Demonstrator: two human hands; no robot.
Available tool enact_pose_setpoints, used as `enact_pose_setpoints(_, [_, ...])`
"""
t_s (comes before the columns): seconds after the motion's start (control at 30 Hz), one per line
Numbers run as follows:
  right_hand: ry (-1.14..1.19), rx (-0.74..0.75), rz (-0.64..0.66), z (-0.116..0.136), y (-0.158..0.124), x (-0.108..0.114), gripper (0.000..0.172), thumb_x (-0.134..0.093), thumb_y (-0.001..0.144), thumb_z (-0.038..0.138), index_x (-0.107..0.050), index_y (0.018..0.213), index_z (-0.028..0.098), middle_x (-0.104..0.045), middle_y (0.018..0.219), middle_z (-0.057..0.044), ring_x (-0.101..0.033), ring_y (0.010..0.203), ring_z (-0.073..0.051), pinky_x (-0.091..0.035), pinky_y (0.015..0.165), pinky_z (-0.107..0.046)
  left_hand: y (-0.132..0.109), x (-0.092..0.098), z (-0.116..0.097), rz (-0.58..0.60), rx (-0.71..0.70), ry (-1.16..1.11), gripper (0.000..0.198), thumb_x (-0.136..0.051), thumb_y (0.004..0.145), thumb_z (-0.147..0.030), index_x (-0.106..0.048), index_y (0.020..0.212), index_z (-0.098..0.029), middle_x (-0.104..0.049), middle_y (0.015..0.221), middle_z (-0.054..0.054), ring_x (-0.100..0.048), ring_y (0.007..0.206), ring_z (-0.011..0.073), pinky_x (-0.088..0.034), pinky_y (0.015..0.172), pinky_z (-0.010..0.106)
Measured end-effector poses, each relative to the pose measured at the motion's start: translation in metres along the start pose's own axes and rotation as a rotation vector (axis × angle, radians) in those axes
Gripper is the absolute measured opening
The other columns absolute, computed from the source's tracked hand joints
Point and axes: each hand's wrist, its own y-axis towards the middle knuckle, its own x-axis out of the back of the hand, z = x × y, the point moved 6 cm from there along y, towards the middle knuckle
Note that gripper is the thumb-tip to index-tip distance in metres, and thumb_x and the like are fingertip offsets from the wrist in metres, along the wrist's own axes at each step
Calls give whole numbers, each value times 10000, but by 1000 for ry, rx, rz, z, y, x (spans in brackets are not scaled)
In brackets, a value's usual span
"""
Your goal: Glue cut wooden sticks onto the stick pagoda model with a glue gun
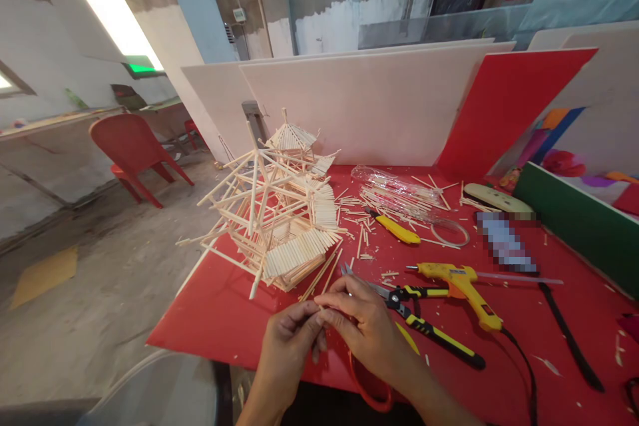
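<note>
One small pale piece [321, 308], its long axis unclear, is pinched between left hand [293, 338] and right hand [368, 321].

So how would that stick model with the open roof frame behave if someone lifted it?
The stick model is probably light, being mostly open gaps. It looks fragile: slender poles jut out and might snap. Its joined frame would likely stay stiff rather than flop.

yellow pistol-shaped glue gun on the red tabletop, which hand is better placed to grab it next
Likely the right hand: it is nearer the yellow pistol-shaped glue gun, whose handle lies on that side; the left hand is farther away.
</note>
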Motion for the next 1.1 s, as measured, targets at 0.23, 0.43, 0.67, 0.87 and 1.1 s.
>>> enact_pose_setpoints(0.23, [73,-91,-69,-13,0,-4,158,-556,962,241,-668,853,223,-632,815,3,-610,772,-134,-473,717,-258,-2,-2,0,-1,-13,32,298,-771,747,-411,-775,820,-123,-637,506,21,-495,417,84,-386,433,189])
enact_pose_setpoints(0.43, [-183,40,-144,-14,-2,-8,203,-467,982,205,-665,934,201,-634,889,-50,-588,843,-183,-468,763,-314,1,1,4,-42,-59,27,296,-733,789,-415,-773,857,-130,-656,546,31,-526,444,107,-416,417,197])
enact_pose_setpoints(0.67, [-48,38,-129,-11,-3,-1,186,-524,967,195,-704,1000,230,-665,906,-35,-626,852,-154,-505,780,-273,-3,1,-8,-42,-169,170,296,-703,820,-404,-780,938,-145,-673,583,26,-561,442,113,-451,424,200])
enact_pose_setpoints(0.87, [-90,53,-135,-7,-4,-2,211,-513,955,187,-706,1028,234,-658,916,-46,-619,859,-167,-511,772,-288,-1,3,-6,-148,-163,132,235,-749,776,-382,-781,811,-151,-648,554,11,-537,436,111,-451,429,208])
enact_pose_setpoints(1.1, [-94,40,-175,-11,-4,-2,202,-520,929,175,-692,1029,213,-667,914,-49,-626,856,-166,-522,778,-291,-2,-1,-10,-188,-200,215,232,-723,794,-374,-788,880,-169,-657,597,6,-546,441,119,-456,433,212])
